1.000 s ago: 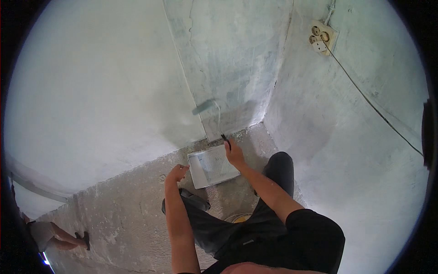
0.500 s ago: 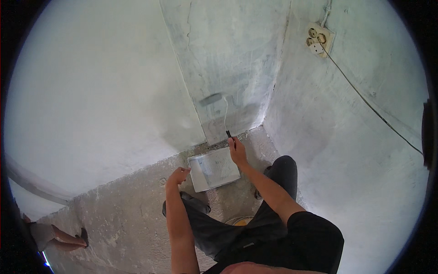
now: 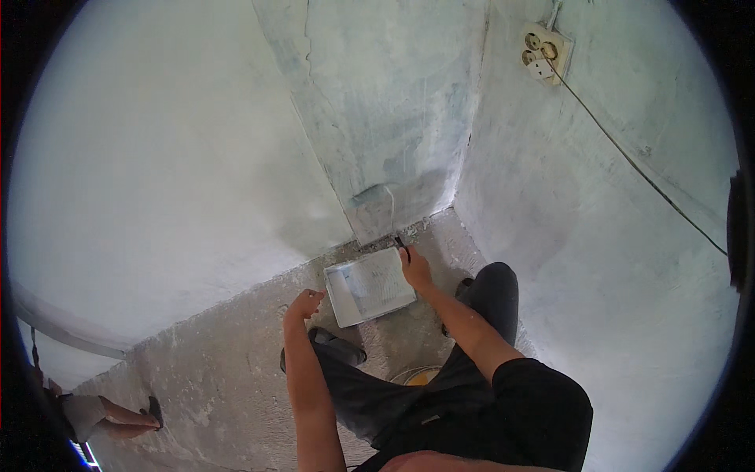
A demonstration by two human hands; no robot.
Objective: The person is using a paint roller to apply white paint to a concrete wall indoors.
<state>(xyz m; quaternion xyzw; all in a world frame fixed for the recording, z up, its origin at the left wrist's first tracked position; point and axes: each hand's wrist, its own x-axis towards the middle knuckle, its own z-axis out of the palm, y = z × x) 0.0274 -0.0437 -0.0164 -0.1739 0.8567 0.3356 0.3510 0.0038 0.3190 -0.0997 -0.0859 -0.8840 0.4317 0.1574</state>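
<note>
My right hand (image 3: 416,267) is wrapped around the black handle of a paint roller (image 3: 392,206). The roller's head lies against the low part of the patchy grey-white wall panel (image 3: 377,118) and is smeared by motion. Below it on the floor sits a white paint tray (image 3: 377,288) with a ribbed slope and pale paint in it. Just left of the tray, my left hand (image 3: 305,304) hovers with its fingers curled in, apart from the rim; nothing shows in it.
A round bucket (image 3: 417,376) with something yellow in it stands between my legs. On the right wall is a socket block (image 3: 546,55) with a plugged-in cable (image 3: 629,160). Another person's legs (image 3: 126,415) show at the lower left on the rough concrete floor (image 3: 212,377).
The roller has moved down the wall, and my right hand has dropped a little toward the tray with it. My left hand has barely shifted. The view has tilted slightly.
</note>
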